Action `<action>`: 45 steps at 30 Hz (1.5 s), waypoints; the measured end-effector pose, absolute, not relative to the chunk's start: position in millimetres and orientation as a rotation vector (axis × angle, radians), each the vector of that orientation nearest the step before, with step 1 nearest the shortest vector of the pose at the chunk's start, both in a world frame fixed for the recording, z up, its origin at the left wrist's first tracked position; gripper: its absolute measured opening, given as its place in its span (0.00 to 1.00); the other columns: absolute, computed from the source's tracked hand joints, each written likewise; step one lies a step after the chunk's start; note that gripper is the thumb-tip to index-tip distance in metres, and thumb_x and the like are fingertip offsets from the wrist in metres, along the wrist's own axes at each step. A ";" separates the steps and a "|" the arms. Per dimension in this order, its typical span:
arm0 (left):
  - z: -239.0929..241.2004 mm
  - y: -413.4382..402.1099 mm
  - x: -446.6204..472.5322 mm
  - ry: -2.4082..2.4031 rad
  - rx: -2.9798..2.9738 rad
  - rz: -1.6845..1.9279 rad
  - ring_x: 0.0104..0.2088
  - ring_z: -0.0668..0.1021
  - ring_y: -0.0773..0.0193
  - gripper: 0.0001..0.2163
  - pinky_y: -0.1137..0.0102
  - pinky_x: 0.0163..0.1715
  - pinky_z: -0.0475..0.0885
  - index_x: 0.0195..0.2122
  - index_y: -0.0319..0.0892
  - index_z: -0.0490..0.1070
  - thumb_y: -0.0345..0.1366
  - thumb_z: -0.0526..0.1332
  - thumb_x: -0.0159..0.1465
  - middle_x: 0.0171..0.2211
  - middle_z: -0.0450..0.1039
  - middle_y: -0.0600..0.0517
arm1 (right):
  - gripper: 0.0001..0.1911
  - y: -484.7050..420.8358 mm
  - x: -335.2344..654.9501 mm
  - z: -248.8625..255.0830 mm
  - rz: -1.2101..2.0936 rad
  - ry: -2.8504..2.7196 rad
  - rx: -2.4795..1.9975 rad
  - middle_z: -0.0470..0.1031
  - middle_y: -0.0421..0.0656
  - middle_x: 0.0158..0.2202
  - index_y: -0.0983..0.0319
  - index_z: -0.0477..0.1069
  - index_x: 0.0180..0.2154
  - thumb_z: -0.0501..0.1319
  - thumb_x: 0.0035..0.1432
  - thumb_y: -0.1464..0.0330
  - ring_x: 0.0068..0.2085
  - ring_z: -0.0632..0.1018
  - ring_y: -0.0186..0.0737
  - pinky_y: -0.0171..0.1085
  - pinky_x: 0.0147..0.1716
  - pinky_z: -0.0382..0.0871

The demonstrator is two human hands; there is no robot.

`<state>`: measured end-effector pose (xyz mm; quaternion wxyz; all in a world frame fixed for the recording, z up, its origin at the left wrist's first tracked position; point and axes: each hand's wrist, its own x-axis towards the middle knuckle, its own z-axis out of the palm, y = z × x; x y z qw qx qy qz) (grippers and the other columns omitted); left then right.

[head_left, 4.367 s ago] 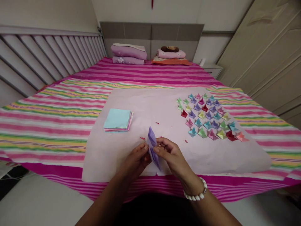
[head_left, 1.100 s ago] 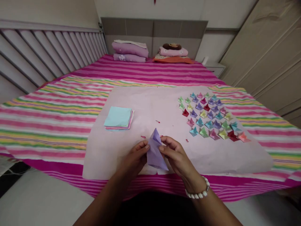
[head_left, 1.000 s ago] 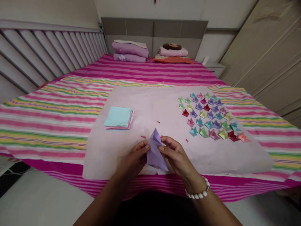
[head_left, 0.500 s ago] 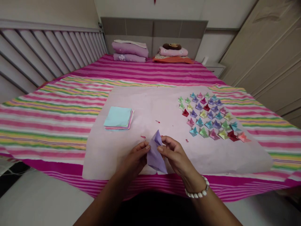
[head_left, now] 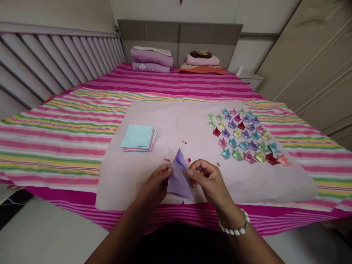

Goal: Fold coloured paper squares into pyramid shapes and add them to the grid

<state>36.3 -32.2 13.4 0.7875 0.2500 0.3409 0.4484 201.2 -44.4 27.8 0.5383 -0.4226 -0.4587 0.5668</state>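
Left hand (head_left: 156, 182) and right hand (head_left: 210, 179) pinch purple paper (head_left: 177, 183) over pale paper (head_left: 167, 124) on striped bedding (head_left: 66, 143), headboard (head_left: 209, 35) beyond.

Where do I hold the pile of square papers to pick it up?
Try coming from above and squeezing its left and right edges. The paper pile lies flat on the pale sheet with layers poking out on its right, so squeezing should keep them together. The left hand holds purple paper.

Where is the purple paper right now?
In the head view, the purple paper is just below the middle, held in the left hand, with the right hand close by its right edge.
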 end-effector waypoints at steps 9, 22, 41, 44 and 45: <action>16.5 -33.6 36.3 0.753 0.545 0.970 0.22 0.73 0.70 0.10 0.75 0.25 0.66 0.29 0.39 0.72 0.36 0.71 0.51 0.24 0.74 0.53 | 0.08 -44.3 199.6 34.6 1.372 -1.156 -1.036 0.68 0.36 0.18 0.61 0.78 0.29 0.71 0.47 0.64 0.19 0.62 0.28 0.31 0.18 0.54; 13.5 -32.1 35.3 0.800 0.545 0.975 0.23 0.74 0.69 0.11 0.75 0.26 0.67 0.30 0.38 0.72 0.36 0.71 0.51 0.23 0.73 0.54 | 0.09 -44.9 201.0 38.4 1.332 -1.232 -1.105 0.61 0.34 0.17 0.62 0.77 0.29 0.70 0.46 0.63 0.19 0.59 0.29 0.32 0.18 0.51; 10.6 -33.2 35.0 0.821 0.605 0.957 0.23 0.72 0.70 0.12 0.77 0.27 0.67 0.29 0.39 0.73 0.39 0.71 0.50 0.22 0.73 0.54 | 0.10 -43.6 204.7 38.2 1.344 -1.228 -1.102 0.65 0.36 0.18 0.62 0.77 0.28 0.69 0.47 0.62 0.20 0.61 0.29 0.32 0.19 0.53; 10.5 -33.6 35.3 0.833 0.595 0.962 0.24 0.73 0.70 0.12 0.77 0.27 0.67 0.29 0.39 0.73 0.39 0.72 0.50 0.22 0.73 0.54 | 0.09 -44.7 204.3 39.1 1.334 -1.243 -1.124 0.63 0.35 0.17 0.62 0.77 0.28 0.69 0.48 0.62 0.20 0.60 0.29 0.32 0.19 0.52; 10.4 -33.7 35.3 0.834 0.594 0.964 0.24 0.73 0.70 0.12 0.77 0.27 0.67 0.29 0.39 0.73 0.39 0.72 0.49 0.23 0.73 0.54 | 0.09 -45.2 204.1 39.4 1.327 -1.251 -1.131 0.61 0.34 0.17 0.62 0.77 0.28 0.68 0.48 0.62 0.20 0.59 0.29 0.31 0.19 0.51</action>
